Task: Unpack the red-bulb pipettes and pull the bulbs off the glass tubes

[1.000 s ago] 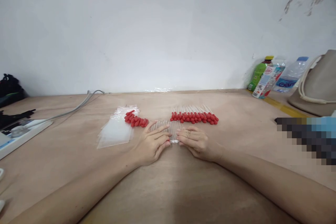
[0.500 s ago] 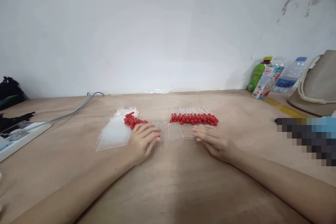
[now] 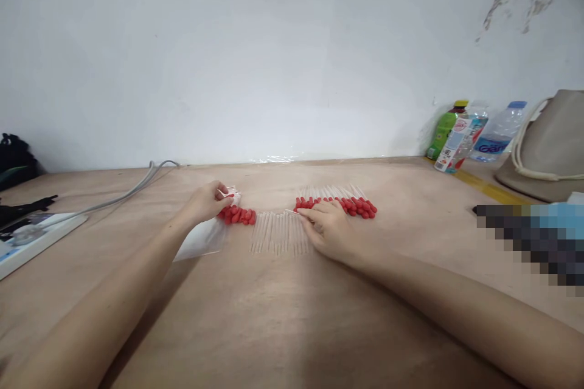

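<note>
Pinching a clear tube [image 3: 292,212], right hand [image 3: 329,228] angles inward; left hand [image 3: 211,199] curls, grip unclear.

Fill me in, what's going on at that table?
A person is working with two bare hands. The right hand pinches a thin clear stick beside a group of red-tipped sticks. The left hand is at the loose red tips, next to the plastic bags; whether it grips a tip is hard to tell. A row of bare sticks lies between the hands.
</note>
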Tool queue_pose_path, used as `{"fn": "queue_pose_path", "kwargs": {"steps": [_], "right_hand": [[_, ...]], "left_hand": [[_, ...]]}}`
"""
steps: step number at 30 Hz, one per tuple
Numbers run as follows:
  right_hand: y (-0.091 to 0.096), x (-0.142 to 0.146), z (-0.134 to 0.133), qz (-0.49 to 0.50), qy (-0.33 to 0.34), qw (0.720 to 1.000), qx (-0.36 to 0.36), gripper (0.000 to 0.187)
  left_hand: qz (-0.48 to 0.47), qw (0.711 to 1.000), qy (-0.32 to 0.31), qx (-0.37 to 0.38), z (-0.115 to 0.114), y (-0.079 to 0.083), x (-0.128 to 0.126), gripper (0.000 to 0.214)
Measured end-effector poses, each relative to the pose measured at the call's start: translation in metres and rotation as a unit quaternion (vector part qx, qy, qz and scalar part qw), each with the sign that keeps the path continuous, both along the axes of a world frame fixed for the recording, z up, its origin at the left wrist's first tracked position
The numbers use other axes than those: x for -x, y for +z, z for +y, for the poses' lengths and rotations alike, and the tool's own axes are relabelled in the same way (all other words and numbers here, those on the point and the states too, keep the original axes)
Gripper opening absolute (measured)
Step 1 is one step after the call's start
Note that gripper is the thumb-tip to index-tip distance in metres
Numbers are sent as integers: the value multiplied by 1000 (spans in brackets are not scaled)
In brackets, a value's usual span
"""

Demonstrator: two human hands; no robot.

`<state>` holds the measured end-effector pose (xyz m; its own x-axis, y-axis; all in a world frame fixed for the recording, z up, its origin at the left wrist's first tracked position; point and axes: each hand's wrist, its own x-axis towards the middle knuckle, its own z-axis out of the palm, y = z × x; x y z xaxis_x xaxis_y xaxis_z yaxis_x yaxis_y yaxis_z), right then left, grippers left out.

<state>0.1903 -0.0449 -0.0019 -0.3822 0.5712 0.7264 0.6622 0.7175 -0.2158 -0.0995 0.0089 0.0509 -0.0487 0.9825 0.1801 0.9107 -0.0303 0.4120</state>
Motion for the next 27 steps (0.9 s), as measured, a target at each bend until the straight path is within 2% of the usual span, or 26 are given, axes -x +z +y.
{"fn": "queue_pose_path", "kwargs": {"steps": [3, 7, 11, 16, 20, 23, 25, 27], "right_hand": [[2, 21, 6, -36, -28, 999, 4, 18], [-4, 43, 10, -103, -42, 994, 1, 16], [-5, 58, 10, -155, -47, 987, 4, 15], [-2, 72, 6, -185, -47, 981, 43, 17], [0, 77, -1, -156, -50, 983, 86, 25], [2, 74, -7, -136, -27, 984, 110, 42], [4, 69, -10, -136, -7, 984, 116, 52], [5, 59, -12, -128, 6, 986, 108, 53]], "left_hand": [[-9, 1000, -20, 16, 1, -5, 3, 30], [-4, 999, -40, 22, 2, -2, 6, 29], [31, 999, -5, -10, -1, 7, 8, 31], [44, 997, 19, -52, -3, 14, 10, 32], [42, 997, 30, -51, -4, 14, 6, 31], [40, 998, 19, -55, -5, 13, 3, 31], [41, 997, 12, -61, -6, 12, 1, 31], [47, 997, 10, -68, -8, 12, -3, 29]]}}
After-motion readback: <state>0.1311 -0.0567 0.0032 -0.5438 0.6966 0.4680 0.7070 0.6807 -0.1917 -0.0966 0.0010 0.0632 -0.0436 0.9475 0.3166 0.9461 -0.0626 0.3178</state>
